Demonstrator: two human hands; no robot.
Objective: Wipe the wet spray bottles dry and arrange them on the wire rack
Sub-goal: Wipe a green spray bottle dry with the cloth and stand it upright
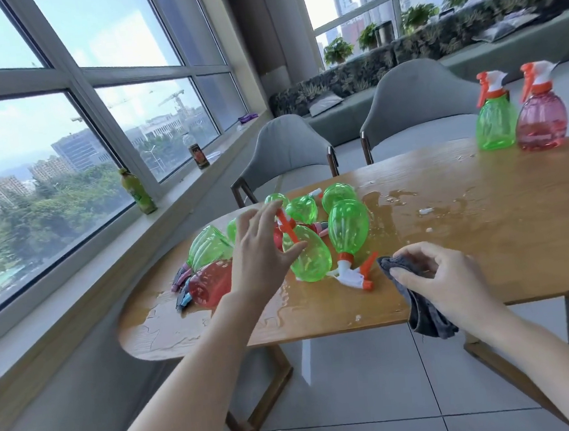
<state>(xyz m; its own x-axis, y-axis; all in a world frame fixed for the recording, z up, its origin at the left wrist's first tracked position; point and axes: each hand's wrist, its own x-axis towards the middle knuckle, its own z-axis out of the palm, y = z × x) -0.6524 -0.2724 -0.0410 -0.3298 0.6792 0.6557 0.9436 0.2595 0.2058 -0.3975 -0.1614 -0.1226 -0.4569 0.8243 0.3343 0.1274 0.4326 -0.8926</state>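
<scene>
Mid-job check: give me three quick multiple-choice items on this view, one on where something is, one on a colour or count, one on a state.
1. Where do the upright green bottle and upright pink bottle stand?
A. On the windowsill
B. At the far right of the table
C. On a chair

2. How many spray bottles stand upright on the table?
A. Two
B. Four
C. None

3. What is the right hand doing?
A. Hanging with nothing in it
B. Pressing a bottle flat
C. Gripping a dark grey cloth

Answers:
1 B, both stand together at the table's far right edge, apart from the pile of lying bottles.
2 A, only the green and pink pair is upright; the rest lie on their sides.
3 C, its fingers curl round the cloth, while the left hand is spread open over the pile.
</scene>
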